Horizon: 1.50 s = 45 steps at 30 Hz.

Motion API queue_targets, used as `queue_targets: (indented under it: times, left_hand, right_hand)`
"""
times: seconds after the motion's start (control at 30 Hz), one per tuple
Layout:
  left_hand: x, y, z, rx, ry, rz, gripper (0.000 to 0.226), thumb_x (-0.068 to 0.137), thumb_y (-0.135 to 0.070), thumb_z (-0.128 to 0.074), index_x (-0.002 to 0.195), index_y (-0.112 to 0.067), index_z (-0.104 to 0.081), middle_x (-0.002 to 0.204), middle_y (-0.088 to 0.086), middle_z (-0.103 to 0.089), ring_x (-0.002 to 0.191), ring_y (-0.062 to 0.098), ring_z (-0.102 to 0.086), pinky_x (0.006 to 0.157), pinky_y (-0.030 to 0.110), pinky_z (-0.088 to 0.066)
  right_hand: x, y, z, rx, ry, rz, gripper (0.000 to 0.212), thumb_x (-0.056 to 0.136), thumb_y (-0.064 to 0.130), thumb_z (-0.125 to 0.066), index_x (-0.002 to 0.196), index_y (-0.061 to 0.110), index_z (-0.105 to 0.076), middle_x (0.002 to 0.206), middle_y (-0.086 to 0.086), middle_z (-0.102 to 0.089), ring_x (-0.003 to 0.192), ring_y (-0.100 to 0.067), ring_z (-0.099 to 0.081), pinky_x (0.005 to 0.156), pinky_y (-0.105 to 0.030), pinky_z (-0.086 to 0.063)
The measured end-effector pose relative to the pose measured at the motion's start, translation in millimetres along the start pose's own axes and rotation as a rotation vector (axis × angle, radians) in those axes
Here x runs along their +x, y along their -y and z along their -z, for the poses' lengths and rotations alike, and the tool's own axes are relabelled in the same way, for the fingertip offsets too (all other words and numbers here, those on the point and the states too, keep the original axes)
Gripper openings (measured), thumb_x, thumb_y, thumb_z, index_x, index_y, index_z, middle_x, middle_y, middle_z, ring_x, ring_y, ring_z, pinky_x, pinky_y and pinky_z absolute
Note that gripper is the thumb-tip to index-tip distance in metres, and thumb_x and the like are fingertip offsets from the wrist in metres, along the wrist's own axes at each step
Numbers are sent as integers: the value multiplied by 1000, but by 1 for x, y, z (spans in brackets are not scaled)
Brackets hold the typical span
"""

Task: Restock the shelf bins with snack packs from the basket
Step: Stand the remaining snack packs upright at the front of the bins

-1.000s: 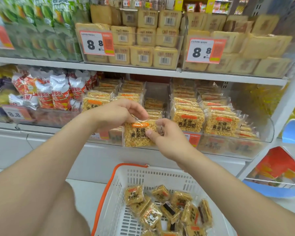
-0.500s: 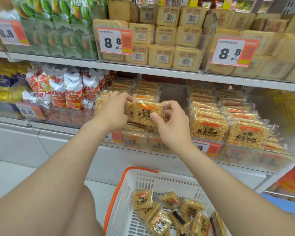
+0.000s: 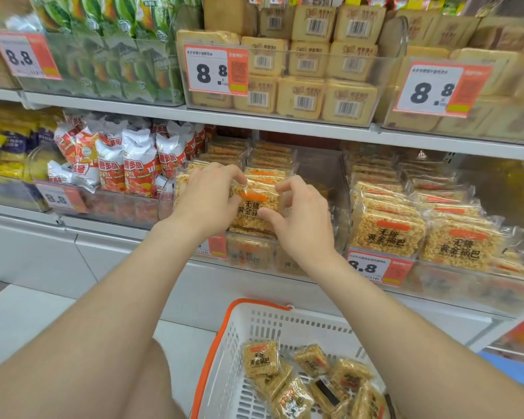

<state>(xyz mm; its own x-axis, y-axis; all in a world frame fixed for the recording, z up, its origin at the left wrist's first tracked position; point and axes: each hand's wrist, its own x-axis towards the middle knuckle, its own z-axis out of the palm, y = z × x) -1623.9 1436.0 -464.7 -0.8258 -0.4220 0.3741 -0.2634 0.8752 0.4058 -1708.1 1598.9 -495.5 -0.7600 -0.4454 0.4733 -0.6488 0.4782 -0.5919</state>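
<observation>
Store shelving [image 3: 285,124], middle tier: above the clear bin [image 3: 322,172] we hold one snack pack [image 3: 254,211], left hand [image 3: 206,201] and right hand [image 3: 303,225] both pinching its edges; below the bin, the basket [image 3: 254,302] holds more.

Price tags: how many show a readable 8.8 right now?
5. Upper left tag, upper middle tag, upper right tag; lower left tag, lower right tag. A sixth tag, partly covered, is unreadable; others may be hidden.
</observation>
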Motion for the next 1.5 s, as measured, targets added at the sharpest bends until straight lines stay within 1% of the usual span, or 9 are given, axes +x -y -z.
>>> queue_targets:
  times: [0.33, 0.47, 0.63, 0.8, 1.0, 1.17, 1.27, 1.37, 1.5]
  left_hand:
    - [-13, -19, 6, -45, -32, -99, 47, 93, 5, -60, 126, -27, -66, 132, -1, -49, 130, 25, -40, 111, 47, -40]
    - [-25, -36, 6, -134, -56, -188, 32, 93, 0, -57, 108, -26, -68, 107, -5, -52, 102, 13, -50, 91, 31, -43]
    - [-48, -58, -13, -45, 297, -260, 14, 90, -14, -62, 93, -27, -65, 75, -11, -65, 73, 2, -60, 75, 39, -57]
    - [-82, -88, -66, 256, 674, -351, 22, 95, -7, -54, 103, -25, -65, 96, -7, -60, 88, 23, -60, 69, 36, -46]
    - [-154, -95, -170, 426, 1015, -410, 31, 91, 5, -55, 110, -15, -67, 106, 7, -68, 90, 31, -69, 63, 35, -49]
    - [-211, -52, -243, 401, 1223, -234, 48, 88, 13, -52, 126, -10, -69, 127, 8, -70, 92, 26, -69, 72, 36, -61]
    - [-236, -37, -262, 390, 1359, -161, 64, 93, 9, -50, 153, -12, -46, 154, 12, -50, 122, 31, -62, 95, 39, -58]
    - [-256, -36, -270, 346, 1423, -112, 80, 97, 7, -52, 165, -10, -14, 160, 21, -33, 119, 36, -59, 91, 39, -56]
    - [-277, -33, -290, 286, 1463, -83, 82, 99, 0, -57, 164, -11, -9, 159, 24, -34, 118, 31, -54, 96, 41, -50]
  right_hand:
    - [-11, -3, 17, 99, 160, -11, 77, 91, 27, -81, 152, 31, -34, 122, 2, -58, 107, -24, -64, 96, -42, -55]
    - [-29, -1, 45, -141, 119, 159, 33, 93, 21, -67, 123, 27, -55, 101, 6, -64, 89, -18, -64, 71, -38, -56]
    - [-56, -8, 74, -481, 820, 253, 15, 89, 29, -60, 93, 23, -73, 89, 2, -69, 90, -25, -67, 74, -44, -61]
    - [-118, -46, 55, -755, 1291, 176, 29, 101, 25, -53, 126, 12, -62, 113, -4, -63, 96, -26, -64, 77, -39, -55]
    - [-178, -76, 38, -862, 1560, 147, 39, 101, 13, -51, 140, 12, -56, 131, -5, -59, 105, -26, -62, 76, -39, -54]
    - [-195, -81, 49, -890, 1599, 162, 37, 101, 8, -50, 137, 10, -56, 103, -2, -57, 76, -18, -56, 70, -34, -54]
    - [-195, -83, 50, -838, 1537, 201, 33, 102, 6, -50, 134, 9, -57, 86, 0, -52, 71, -16, -56, 62, -30, -52]
    - [-194, -82, 50, -797, 1501, 229, 37, 103, 7, -49, 139, 10, -54, 88, 0, -52, 74, -16, -56, 55, -28, -43]
    - [-194, -86, 47, -816, 1494, 242, 31, 104, 9, -48, 133, 10, -57, 93, -1, -55, 69, -15, -52, 52, -27, -38]
